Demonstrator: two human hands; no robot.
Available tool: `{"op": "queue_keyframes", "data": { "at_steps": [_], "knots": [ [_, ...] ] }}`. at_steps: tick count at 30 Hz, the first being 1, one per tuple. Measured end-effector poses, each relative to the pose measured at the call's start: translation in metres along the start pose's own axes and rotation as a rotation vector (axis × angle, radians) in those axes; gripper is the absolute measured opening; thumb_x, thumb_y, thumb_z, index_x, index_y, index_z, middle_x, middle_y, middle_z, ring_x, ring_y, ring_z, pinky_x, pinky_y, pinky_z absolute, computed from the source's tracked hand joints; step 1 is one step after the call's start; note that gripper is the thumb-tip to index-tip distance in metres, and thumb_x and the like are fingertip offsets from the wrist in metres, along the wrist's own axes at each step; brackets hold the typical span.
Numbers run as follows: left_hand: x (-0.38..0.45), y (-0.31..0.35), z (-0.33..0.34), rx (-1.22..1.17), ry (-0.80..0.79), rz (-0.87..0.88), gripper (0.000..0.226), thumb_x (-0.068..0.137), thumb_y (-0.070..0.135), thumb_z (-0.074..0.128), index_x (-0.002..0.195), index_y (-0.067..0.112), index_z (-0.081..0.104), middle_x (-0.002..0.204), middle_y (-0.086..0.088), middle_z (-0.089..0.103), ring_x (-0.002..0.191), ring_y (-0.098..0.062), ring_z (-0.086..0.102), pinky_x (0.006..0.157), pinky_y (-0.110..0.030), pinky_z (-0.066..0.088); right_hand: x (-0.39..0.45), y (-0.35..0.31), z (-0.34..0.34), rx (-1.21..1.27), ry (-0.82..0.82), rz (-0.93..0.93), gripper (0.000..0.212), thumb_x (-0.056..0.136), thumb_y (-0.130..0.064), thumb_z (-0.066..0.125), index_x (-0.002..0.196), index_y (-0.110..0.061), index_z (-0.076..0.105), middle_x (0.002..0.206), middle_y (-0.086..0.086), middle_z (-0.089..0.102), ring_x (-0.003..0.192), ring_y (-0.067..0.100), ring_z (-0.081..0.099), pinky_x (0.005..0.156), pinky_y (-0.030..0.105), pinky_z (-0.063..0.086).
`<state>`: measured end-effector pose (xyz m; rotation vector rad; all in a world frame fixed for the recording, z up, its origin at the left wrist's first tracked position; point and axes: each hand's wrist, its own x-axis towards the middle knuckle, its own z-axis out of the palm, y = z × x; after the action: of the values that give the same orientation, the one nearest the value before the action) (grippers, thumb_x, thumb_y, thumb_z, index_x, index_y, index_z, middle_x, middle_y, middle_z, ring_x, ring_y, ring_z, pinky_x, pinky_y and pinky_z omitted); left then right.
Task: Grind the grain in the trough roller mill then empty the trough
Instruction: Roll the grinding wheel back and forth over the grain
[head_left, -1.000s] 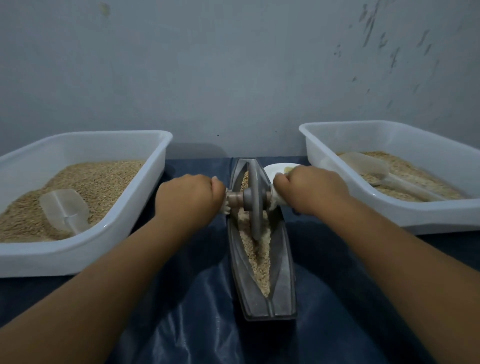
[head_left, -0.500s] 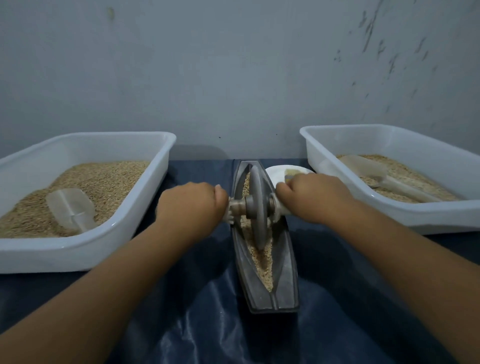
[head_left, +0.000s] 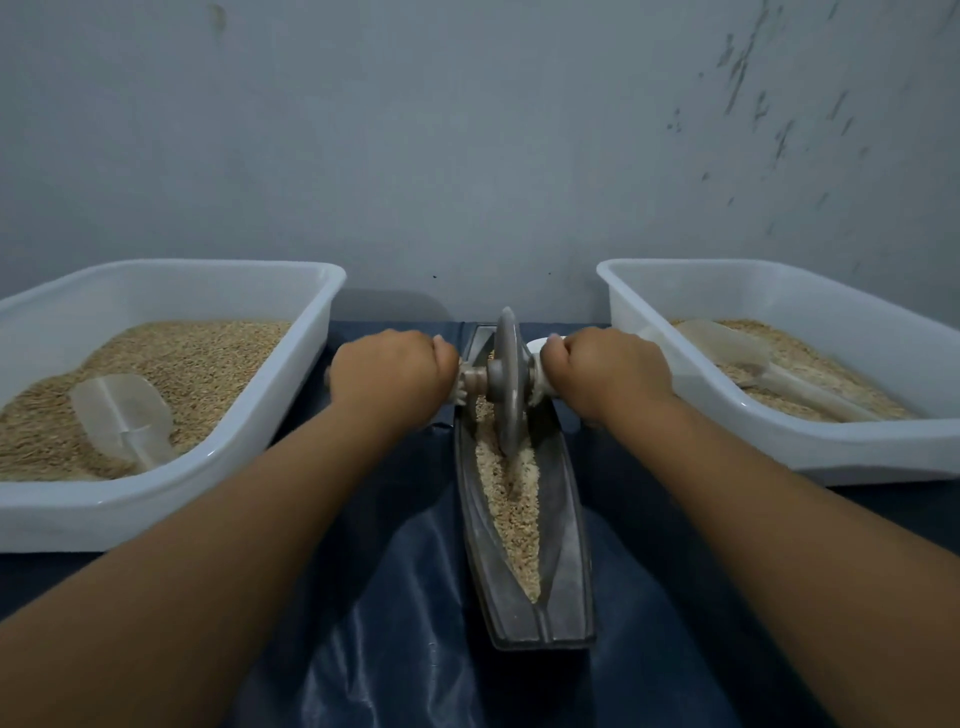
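Observation:
A long grey boat-shaped trough (head_left: 563, 582) lies lengthwise on the dark blue cloth, with pale grain (head_left: 511, 499) along its groove. A grey roller wheel (head_left: 506, 384) stands upright in the far half of the trough. Its axle sticks out to both sides. My left hand (head_left: 387, 371) grips the left axle handle, and my right hand (head_left: 605, 371) grips the right one. Both fists hide the handle ends.
A white tub (head_left: 291, 374) at the left holds grain and a clear scoop (head_left: 122, 415). A second white tub (head_left: 644, 322) at the right holds grain and another scoop (head_left: 753, 364). A small white dish (head_left: 537, 344) peeks out behind my right hand. A grey wall stands close behind.
Both hands have pushed the wheel away from me, from the trough's middle to its far half. The grain nearer me now lies uncovered.

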<state>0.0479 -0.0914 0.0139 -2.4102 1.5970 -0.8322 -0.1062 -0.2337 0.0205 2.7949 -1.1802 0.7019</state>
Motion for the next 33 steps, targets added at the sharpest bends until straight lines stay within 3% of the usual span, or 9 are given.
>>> {"op": "queue_keyframes", "data": {
  "at_steps": [3, 6, 9, 12, 15, 19, 22, 29, 33],
  "knots": [
    [0.01, -0.003, -0.002, 0.023, -0.035, 0.025, 0.029, 0.093, 0.01, 0.04, 0.121, 0.005, 0.049, 0.101, -0.013, 0.059, 0.082, -0.033, 0.057, 0.069, -0.039, 0.049, 0.007, 0.0, -0.004, 0.016, -0.07, 0.032, 0.046, 0.095, -0.037, 0.029, 0.063, -0.013, 0.052, 0.062, 0.004, 0.049, 0.056, 0.021, 0.047, 0.05, 0.029, 0.026],
    [-0.004, -0.002, -0.012, -0.035, -0.093, 0.043, 0.029, 0.093, 0.013, 0.045, 0.121, 0.006, 0.045, 0.098, -0.012, 0.057, 0.081, -0.03, 0.055, 0.073, -0.043, 0.054, -0.008, 0.0, -0.01, 0.047, -0.151, 0.025, 0.018, 0.091, -0.02, 0.042, 0.081, -0.006, 0.039, 0.074, 0.005, 0.045, 0.069, 0.025, 0.046, 0.055, 0.031, 0.03],
    [-0.032, 0.002, -0.022, -0.034, -0.125, 0.144, 0.027, 0.09, 0.021, 0.052, 0.112, 0.01, 0.041, 0.088, -0.007, 0.05, 0.079, -0.026, 0.056, 0.07, -0.039, 0.055, -0.036, 0.003, -0.025, -0.043, -0.214, -0.049, 0.039, 0.097, -0.04, 0.028, 0.075, -0.014, 0.047, 0.072, -0.001, 0.052, 0.064, 0.019, 0.047, 0.058, 0.03, 0.032],
    [-0.06, 0.005, -0.032, -0.058, -0.094, 0.149, 0.039, 0.087, 0.028, 0.007, 0.095, 0.016, 0.043, 0.072, 0.002, 0.04, 0.066, -0.02, 0.049, 0.059, -0.03, 0.044, -0.062, 0.01, -0.031, -0.054, -0.212, -0.206, 0.023, 0.096, -0.029, 0.04, 0.085, -0.015, 0.026, 0.066, -0.001, 0.04, 0.066, 0.024, 0.053, 0.05, 0.03, 0.036],
    [-0.072, 0.012, -0.042, -0.116, -0.053, 0.015, 0.055, 0.076, 0.04, -0.015, 0.073, 0.023, 0.037, 0.063, 0.005, 0.037, 0.054, -0.015, 0.039, 0.05, -0.026, 0.027, -0.067, 0.016, -0.043, 0.052, -0.333, -0.121, 0.025, 0.093, -0.018, 0.041, 0.081, -0.025, 0.021, 0.069, 0.002, 0.04, 0.065, 0.027, 0.051, 0.054, 0.034, 0.044],
    [-0.053, 0.011, -0.027, -0.134, -0.005, -0.093, 0.035, 0.093, 0.037, 0.018, 0.077, 0.019, 0.043, 0.063, 0.003, 0.038, 0.062, -0.021, 0.044, 0.057, -0.032, 0.034, -0.059, 0.006, -0.029, 0.045, -0.229, -0.056, 0.017, 0.092, -0.028, 0.044, 0.098, -0.014, 0.035, 0.071, -0.001, 0.042, 0.062, 0.021, 0.049, 0.056, 0.032, 0.044],
    [-0.032, 0.006, -0.01, -0.037, -0.053, -0.011, 0.015, 0.094, 0.013, 0.039, 0.107, 0.008, 0.045, 0.08, -0.006, 0.047, 0.068, -0.026, 0.047, 0.057, -0.033, 0.038, -0.028, 0.0, -0.014, -0.049, -0.04, -0.04, 0.048, 0.094, -0.049, 0.024, 0.069, -0.017, 0.05, 0.061, -0.002, 0.048, 0.053, 0.013, 0.041, 0.052, 0.03, 0.032],
    [-0.003, 0.004, -0.007, -0.065, -0.005, -0.098, 0.028, 0.091, 0.012, 0.049, 0.118, 0.005, 0.047, 0.098, -0.012, 0.06, 0.078, -0.031, 0.057, 0.063, -0.036, 0.047, 0.02, 0.005, 0.006, -0.038, -0.064, -0.022, 0.043, 0.092, -0.035, 0.031, 0.061, -0.013, 0.052, 0.062, 0.007, 0.051, 0.055, 0.022, 0.046, 0.05, 0.028, 0.027],
    [-0.016, 0.008, -0.013, -0.211, -0.057, -0.131, 0.021, 0.093, 0.017, 0.041, 0.11, 0.009, 0.051, 0.082, -0.007, 0.049, 0.068, -0.025, 0.044, 0.064, -0.035, 0.048, -0.005, 0.01, -0.002, -0.076, -0.216, -0.067, 0.037, 0.088, -0.036, 0.026, 0.064, -0.019, 0.048, 0.067, 0.003, 0.055, 0.06, 0.016, 0.043, 0.052, 0.029, 0.027]
  ]
}}
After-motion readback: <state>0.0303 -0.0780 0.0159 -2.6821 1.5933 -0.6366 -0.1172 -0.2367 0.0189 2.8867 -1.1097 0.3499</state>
